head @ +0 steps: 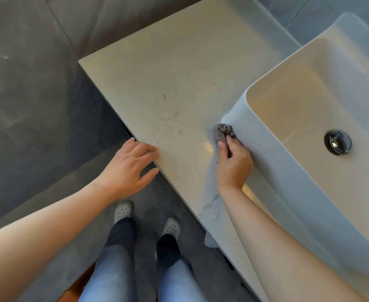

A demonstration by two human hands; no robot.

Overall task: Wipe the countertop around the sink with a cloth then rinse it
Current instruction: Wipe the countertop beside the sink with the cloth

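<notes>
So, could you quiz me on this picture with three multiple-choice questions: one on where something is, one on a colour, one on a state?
1. Where is the cloth?
A) on the floor
B) on the countertop, against the sink
C) over a tap

2. What colour is it?
A) red
B) yellow
C) grey

3. The left hand is:
A) open on the countertop's edge
B) holding a bottle
C) clenched in a fist

Answers:
1 B, the right hand holds it at the sink's outer wall.
2 C, it is a grey wad.
3 A, its fingers lie straight on the edge.
</notes>
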